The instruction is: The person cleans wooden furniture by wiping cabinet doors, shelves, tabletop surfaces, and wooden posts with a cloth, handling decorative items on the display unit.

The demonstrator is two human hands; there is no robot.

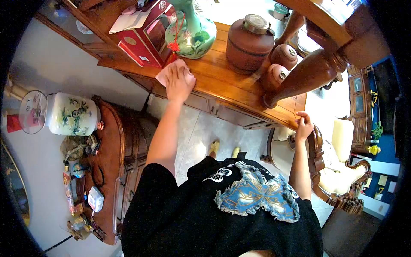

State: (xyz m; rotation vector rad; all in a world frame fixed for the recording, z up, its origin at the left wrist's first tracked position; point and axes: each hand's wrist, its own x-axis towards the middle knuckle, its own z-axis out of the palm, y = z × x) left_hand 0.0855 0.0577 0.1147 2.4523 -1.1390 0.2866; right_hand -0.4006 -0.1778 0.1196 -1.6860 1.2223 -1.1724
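A pink cloth (189, 79) lies on the wooden cabinet top (214, 79) near its front left corner. My left hand (179, 85) presses down on this cloth, fingers over it. Just behind it are a red box (150, 36) and a green floral vase (198, 40) with a red knotted tassel (173, 46). At the right end of the cabinet, my right hand (304, 125) is by the front edge with its fingers partly curled; whether they touch the wood is unclear. A large brown lidded jar (249, 45) stands between the vase and a turned wooden post (302, 75).
Two smaller brown jars (276, 76) sit near the post. On the left, a side cabinet (112, 167) holds a white floral jar (72, 114) and small items. A carved cream armchair (282, 150) is at the right, with tiled floor (188, 128) below.
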